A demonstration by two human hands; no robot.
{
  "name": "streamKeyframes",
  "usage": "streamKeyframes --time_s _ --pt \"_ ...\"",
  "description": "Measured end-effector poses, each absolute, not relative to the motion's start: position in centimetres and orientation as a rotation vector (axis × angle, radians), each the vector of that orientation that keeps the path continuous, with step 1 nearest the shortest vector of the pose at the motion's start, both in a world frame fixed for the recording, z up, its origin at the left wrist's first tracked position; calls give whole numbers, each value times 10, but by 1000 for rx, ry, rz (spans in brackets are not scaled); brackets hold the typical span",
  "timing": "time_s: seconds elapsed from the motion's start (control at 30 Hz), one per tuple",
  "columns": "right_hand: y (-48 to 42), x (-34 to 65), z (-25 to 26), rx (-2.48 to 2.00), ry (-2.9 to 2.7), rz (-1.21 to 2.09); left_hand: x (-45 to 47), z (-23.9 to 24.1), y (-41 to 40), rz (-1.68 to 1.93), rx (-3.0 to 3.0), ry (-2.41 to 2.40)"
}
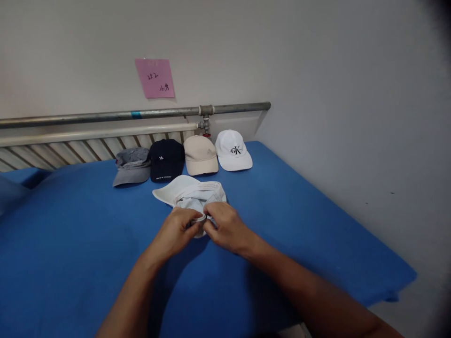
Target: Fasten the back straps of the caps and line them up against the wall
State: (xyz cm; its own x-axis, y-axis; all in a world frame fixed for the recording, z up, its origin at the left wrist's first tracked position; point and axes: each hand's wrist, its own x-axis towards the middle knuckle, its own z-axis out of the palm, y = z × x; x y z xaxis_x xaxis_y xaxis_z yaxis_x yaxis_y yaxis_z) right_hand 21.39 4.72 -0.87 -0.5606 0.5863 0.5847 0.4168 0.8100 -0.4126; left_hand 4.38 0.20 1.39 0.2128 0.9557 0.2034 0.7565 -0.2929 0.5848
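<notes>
A pale white cap (pixel 190 193) lies upside down on the blue surface (pixel 88 244), its brim pointing away to the left. My left hand (pixel 179 230) and my right hand (pixel 225 226) meet at the cap's near edge. Both are closed in a pinch on the strap at the back of the cap. The fingertips hide the strap's middle.
Several caps sit in a row at the far edge: a grey cap (pixel 132 166), a navy cap (pixel 165 160), a beige cap (pixel 200 155) and a white cap with black letters (pixel 232 150). Behind them run a radiator and a metal pipe (pixel 141 113). A pink note (pixel 155 78) hangs on the wall.
</notes>
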Motion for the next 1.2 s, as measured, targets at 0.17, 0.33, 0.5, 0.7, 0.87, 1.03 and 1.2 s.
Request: streamKeyframes --time_s 0.17,0.33,0.5,0.7,0.87,1.03,1.2 --pt "53 217 -8 -740 -2172 425 41 16 2 817 1955 1566" --pt "48 216 -2 -539 -2146 149 35 19 2 922 1757 1407" --pt "40 210 -2 -443 -2225 -89 31 15 2 962 1683 1318" --pt "42 202 -10 -483 -2261 9 32 16 1 937 1652 1266" --pt "48 205 -7 -539 -2066 602 24 19 0 851 1626 1205" --pt "68 223 -3 -563 -1910 792 26 19 0 765 1653 1308" --pt "76 230 -5 -524 -2217 357 31 22 0 753 1804 1286"
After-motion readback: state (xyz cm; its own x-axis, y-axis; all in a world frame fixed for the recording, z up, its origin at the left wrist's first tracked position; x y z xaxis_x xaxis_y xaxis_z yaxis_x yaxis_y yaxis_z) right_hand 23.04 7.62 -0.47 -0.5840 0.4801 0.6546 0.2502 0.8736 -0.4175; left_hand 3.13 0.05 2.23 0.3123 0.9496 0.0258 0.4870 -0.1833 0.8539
